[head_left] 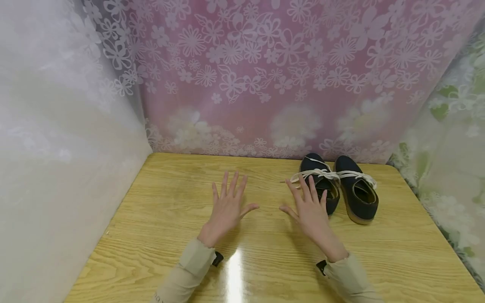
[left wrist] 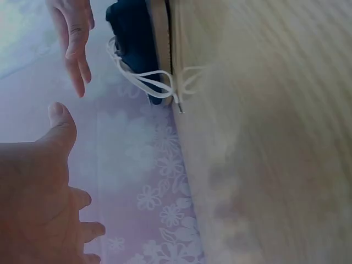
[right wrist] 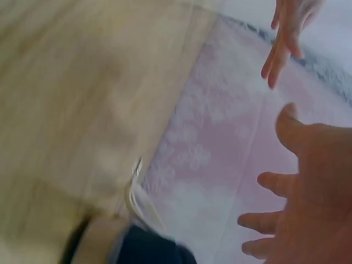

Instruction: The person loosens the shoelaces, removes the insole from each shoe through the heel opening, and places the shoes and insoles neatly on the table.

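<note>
Fingers spread, my left hand [head_left: 226, 209] hovers over the middle of the table and holds nothing. My right hand [head_left: 311, 212], also with fingers spread, is held up in front of the left one of two dark navy shoes and overlaps it in the head view. That left shoe [head_left: 332, 203] has white laces [head_left: 316, 173] whose loops hang off its side. Beside it stands the right shoe [head_left: 358, 198], its opening facing me and its laces tied across the top. In the left wrist view, the lace end [left wrist: 177, 99] trails down beside the sole.
The shoes stand at the back right of a yellow wood-grain table [head_left: 166, 235]. A pink floral curtain [head_left: 235, 84] hangs right behind the table's back edge. Pale sheeting [head_left: 68, 147] borders the left side, and green-and-white floral cloth [head_left: 443, 168] the right.
</note>
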{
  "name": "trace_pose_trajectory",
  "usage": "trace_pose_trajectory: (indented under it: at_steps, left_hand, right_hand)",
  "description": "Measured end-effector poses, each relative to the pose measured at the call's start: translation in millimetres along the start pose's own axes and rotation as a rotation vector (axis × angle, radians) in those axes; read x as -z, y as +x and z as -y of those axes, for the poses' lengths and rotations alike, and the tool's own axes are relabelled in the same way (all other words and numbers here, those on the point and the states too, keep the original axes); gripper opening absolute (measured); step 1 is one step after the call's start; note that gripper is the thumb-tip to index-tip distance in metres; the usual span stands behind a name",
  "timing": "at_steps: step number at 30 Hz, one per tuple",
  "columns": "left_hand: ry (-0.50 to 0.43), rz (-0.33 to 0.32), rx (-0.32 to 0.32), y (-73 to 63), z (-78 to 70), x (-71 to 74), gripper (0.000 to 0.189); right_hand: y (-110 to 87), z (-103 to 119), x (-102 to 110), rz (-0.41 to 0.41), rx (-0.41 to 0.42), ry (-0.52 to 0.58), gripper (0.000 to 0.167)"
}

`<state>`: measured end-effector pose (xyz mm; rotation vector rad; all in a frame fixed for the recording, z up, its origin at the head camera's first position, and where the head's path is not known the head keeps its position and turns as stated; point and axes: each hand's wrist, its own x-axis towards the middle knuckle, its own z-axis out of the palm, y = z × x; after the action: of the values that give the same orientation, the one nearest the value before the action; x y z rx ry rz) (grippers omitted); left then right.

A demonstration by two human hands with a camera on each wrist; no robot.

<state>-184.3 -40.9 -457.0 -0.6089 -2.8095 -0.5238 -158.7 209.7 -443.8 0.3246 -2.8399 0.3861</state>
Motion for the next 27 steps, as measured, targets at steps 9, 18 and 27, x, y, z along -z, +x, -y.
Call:
trace_pose_trajectory:
  at_steps: [9,18,27]
  left_hand:
    - [-0.036,0.030,-0.089,30.4,-22.6,12.6,0.054]
    - [-0.088,-0.098,-0.213,56.4,-68.0,4.0,0.028]
    - [-0.051,0.062,-0.331,66.8,-120.6,-20.6,0.037]
  right_hand:
    - [11.1,-43,28,-0.351,0.032,0.079,0.027]
    - [20.3,-98,32,-0.403,-0.067,0.102,0.025]
    - [26.0,-122,18,-0.196,-0.153,0.129,0.040]
